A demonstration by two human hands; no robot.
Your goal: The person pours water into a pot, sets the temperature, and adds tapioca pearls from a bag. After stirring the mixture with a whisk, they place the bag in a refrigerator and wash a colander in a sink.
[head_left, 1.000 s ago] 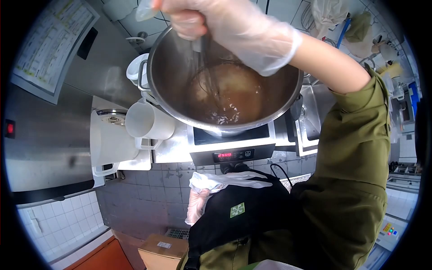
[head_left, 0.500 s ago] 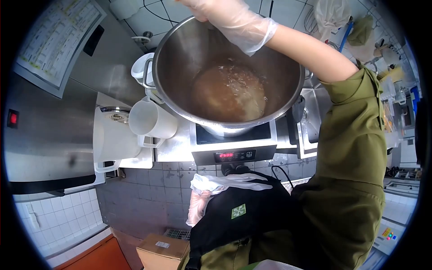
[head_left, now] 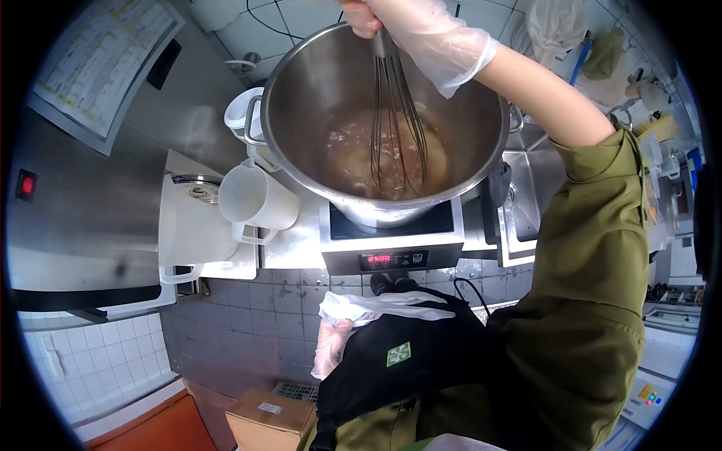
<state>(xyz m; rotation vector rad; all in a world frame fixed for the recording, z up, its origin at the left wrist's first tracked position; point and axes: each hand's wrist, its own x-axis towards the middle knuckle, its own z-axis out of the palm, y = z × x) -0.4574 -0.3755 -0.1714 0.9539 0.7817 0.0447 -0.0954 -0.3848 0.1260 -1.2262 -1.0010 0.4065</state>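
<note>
My right hand [head_left: 398, 22], in a clear plastic glove, is closed round the handle of a wire whisk [head_left: 395, 113] above the large steel pot [head_left: 301, 83]. The whisk's wires reach down to the brownish liquid [head_left: 346, 154] in the pot. The pot stands on an induction cooker [head_left: 353, 252] with a lit red display. Low by the black apron, my left hand [head_left: 331, 346], gloved too, is closed on a white plastic bag [head_left: 361, 307].
Left of the pot are a translucent jug [head_left: 256, 199], a larger clear container [head_left: 188, 225] and a white tub [head_left: 242, 113]. A steel sink [head_left: 523, 188] lies to the right. A cardboard box [head_left: 271, 421] sits on the floor.
My right hand has moved slightly right and down, and the whisk has come into view with its wires in the pot. The left hand stays where it was.
</note>
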